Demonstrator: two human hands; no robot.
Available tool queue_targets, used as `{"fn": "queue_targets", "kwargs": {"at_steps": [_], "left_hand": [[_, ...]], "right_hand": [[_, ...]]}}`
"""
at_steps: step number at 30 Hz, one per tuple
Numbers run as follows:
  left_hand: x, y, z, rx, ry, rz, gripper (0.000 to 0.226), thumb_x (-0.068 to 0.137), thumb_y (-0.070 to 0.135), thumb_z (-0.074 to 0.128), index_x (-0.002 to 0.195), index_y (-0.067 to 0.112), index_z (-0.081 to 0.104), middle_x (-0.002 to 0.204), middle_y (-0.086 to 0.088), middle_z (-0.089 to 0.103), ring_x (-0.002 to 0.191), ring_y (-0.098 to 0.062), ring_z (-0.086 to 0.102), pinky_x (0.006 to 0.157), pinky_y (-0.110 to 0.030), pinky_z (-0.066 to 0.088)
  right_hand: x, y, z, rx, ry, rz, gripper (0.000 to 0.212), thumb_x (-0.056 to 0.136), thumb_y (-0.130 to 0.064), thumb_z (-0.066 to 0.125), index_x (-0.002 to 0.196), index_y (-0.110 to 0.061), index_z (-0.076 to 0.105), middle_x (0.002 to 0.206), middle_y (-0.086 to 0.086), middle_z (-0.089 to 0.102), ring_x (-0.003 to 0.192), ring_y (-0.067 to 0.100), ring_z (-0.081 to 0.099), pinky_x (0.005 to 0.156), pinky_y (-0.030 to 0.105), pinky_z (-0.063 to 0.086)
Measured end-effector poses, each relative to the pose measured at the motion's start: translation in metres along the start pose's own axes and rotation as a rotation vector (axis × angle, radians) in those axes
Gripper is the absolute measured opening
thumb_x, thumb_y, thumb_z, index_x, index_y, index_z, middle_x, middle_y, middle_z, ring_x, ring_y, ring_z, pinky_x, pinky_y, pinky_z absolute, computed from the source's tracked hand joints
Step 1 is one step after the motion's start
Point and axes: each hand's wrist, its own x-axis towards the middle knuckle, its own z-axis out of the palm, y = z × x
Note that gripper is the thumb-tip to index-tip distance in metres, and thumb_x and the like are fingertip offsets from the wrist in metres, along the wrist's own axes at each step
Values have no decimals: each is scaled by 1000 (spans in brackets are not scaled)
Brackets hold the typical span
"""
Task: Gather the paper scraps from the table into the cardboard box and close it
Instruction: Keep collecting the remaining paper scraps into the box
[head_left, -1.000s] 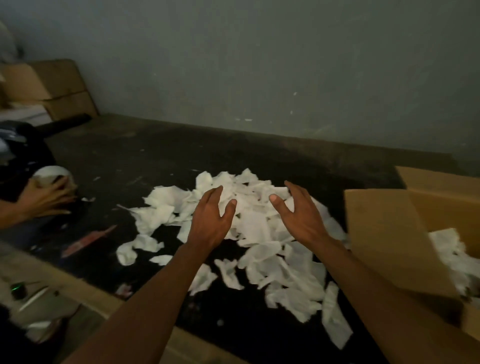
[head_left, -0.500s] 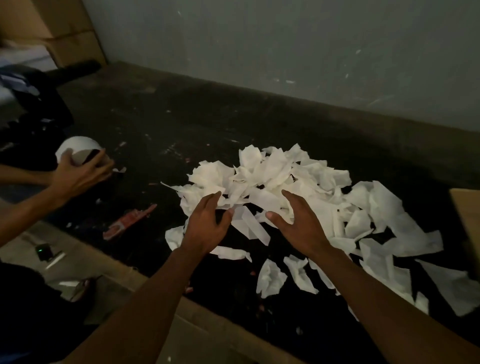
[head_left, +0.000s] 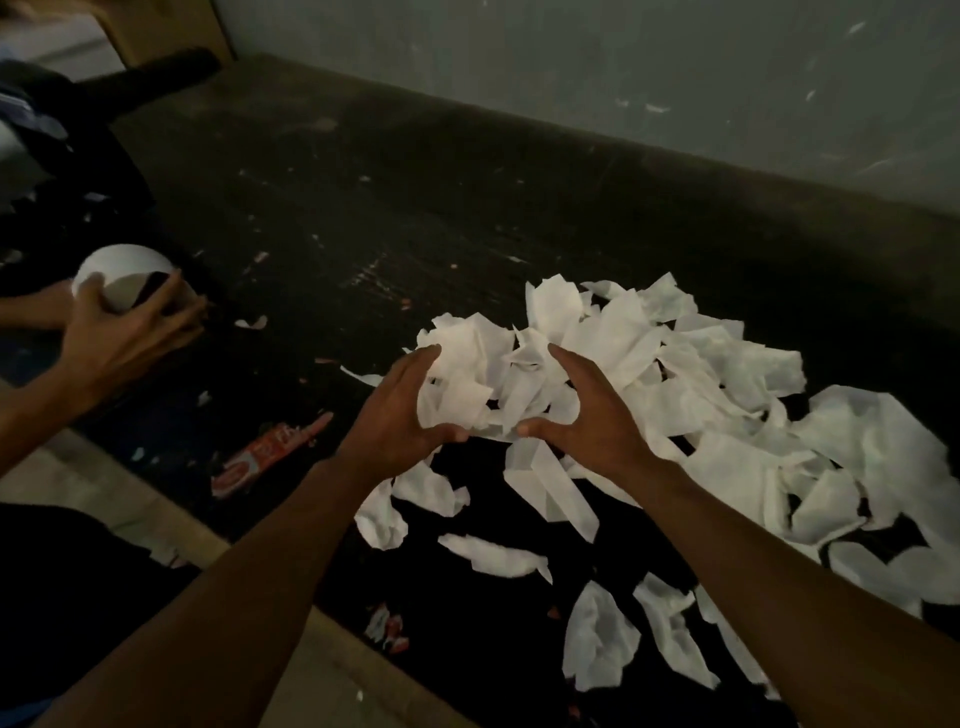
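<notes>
White scraps heaped on the dark table, spreading from its middle toward the right edge, a few loose ones near the front edge. Left hand and right hand cupped at the near left side of the heap, fingers spread, thumbs almost meeting, palms facing each other around a clump, not yet closed on it. Red wrapper by the front edge, left of the hands. Another person's hand at the left edge, gripping a white roll
</notes>
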Motion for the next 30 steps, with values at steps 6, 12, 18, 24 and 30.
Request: {"fn": "queue_targets", "kwargs": {"at_steps": [6,12,18,24,30], "left_hand": [[69,-26,4,221,-162,226,129,53,66,78,151,27,2,160,6,1,145,-12,-6,116,-50,0],[112,-50,26,360,-350,261,143,43,77,74,148,33,-13,158,9,-15,145,-19,-15,112,-51,-4],[120,-61,52,184,-356,129,139,42,73,77,145,45,-11,154,2,23,141,-27,16,114,-52,18],[116,-65,62,226,-270,147,122,51,75,71,147,46,2,148,2,33,135,-25,26,109,-49,21],[113,-72,64,69,-219,170,106,56,57,81,146,33,30,148,-2,29,132,-23,26,110,-40,24]], "right_hand": [[48,13,2,-137,-146,27,124,57,-56,83,151,-31,7,160,-7,9,147,13,8,118,38,20],[85,43,18,-386,-347,32,143,44,-79,73,147,-38,-18,159,-9,-17,147,15,-12,120,48,9],[87,56,35,-366,-267,110,148,37,-75,78,140,-49,-26,159,-5,15,143,25,17,115,50,19],[86,54,44,-418,-193,138,133,41,-85,66,140,-56,-18,151,-11,29,132,27,24,109,49,20],[94,46,49,-541,-220,150,127,42,-91,59,139,-58,-17,139,-4,27,121,28,29,103,51,26]]}}
